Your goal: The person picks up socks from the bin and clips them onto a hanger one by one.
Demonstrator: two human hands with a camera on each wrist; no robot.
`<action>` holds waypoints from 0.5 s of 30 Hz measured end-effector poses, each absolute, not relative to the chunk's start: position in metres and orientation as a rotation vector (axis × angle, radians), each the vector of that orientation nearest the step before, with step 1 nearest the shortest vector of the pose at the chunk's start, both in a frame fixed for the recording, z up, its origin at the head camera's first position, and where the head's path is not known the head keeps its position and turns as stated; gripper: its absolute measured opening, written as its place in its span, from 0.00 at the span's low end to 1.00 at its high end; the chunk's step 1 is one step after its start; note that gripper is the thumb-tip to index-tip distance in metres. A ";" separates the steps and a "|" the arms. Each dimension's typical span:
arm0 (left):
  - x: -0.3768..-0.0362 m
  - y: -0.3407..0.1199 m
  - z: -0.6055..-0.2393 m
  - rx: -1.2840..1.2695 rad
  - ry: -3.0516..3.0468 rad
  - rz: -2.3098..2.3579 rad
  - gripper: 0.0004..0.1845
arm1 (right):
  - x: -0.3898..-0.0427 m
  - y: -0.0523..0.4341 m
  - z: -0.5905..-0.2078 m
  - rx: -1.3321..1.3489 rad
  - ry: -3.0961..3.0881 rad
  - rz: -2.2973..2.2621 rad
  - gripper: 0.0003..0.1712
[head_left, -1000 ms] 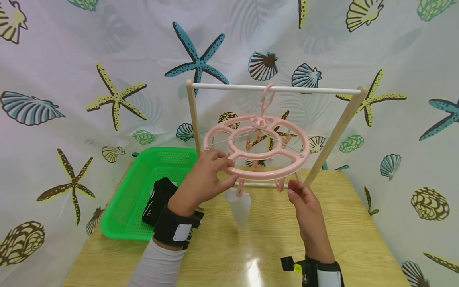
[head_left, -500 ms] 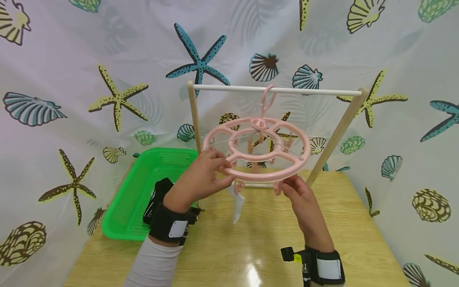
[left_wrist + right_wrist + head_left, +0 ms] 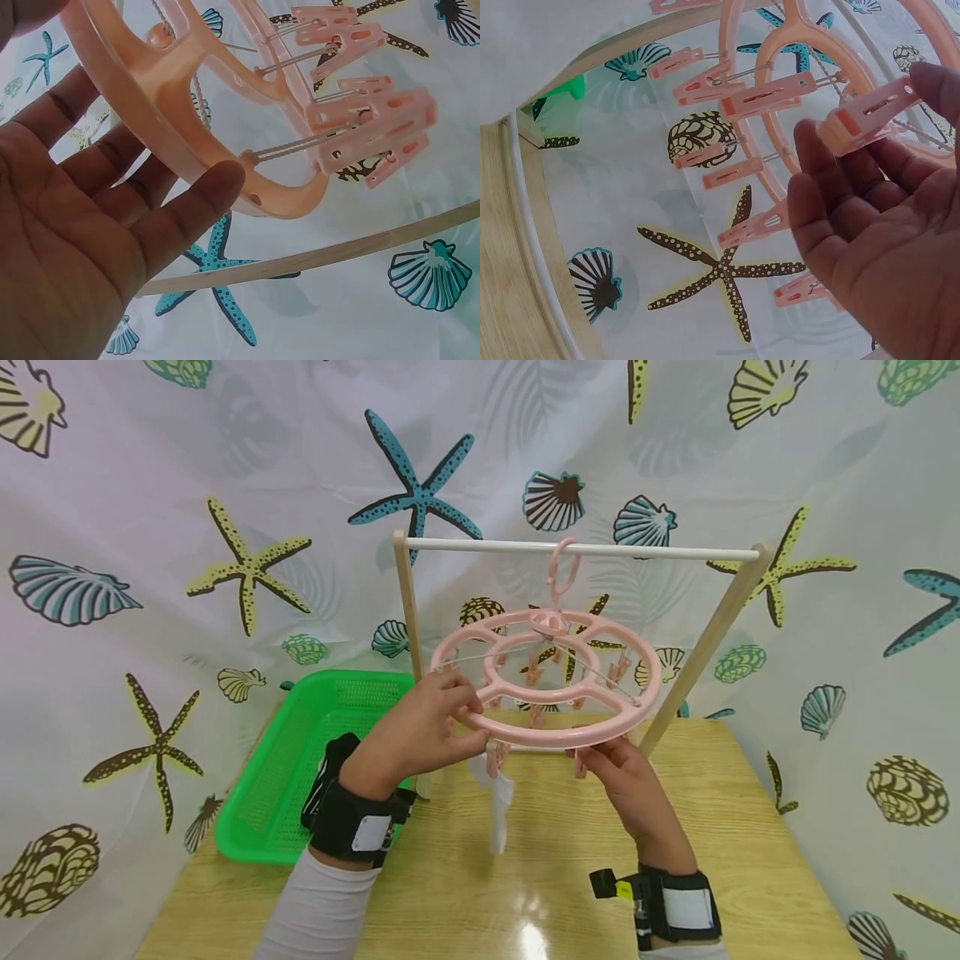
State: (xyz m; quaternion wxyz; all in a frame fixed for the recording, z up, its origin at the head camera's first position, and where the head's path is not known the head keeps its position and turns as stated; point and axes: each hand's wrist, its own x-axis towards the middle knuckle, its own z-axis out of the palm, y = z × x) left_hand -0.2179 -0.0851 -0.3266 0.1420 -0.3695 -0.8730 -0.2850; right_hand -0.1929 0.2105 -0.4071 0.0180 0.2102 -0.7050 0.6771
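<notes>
Fingers of left hand (image 3: 427,727) curl round hanger ring (image 3: 546,677) (right apparently pinches peg (image 3: 866,116)).

Head overview; wrists close beneath hanger (image 3: 546,677)

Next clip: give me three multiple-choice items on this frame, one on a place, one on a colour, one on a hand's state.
1. Where does the round clip hanger hang?
A. From the rack's white rail
B. On the basket's rim
C. Flat on the table

2. What colour is the basket?
A. Blue
B. Green
C. Pink

3. What is the right hand doing?
A. Resting flat on the table
B. Pinching a peg under the hanger
C. Holding the white cloth

Answers:
1 A, its hook loops over the rail.
2 B, green mesh plastic.
3 B, thumb and fingers close on a pink peg.
</notes>
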 end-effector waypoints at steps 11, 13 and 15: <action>-0.222 -0.086 -0.329 -1.023 -2.530 -0.777 0.05 | -0.186 0.202 -0.409 0.599 -2.210 2.099 0.14; -0.223 -0.086 -0.330 -1.014 -2.523 -0.751 0.06 | -0.184 0.200 -0.410 0.607 -2.237 2.073 0.15; -0.224 -0.085 -0.332 -1.001 -2.521 -0.729 0.07 | -0.182 0.197 -0.411 0.609 -2.261 2.044 0.15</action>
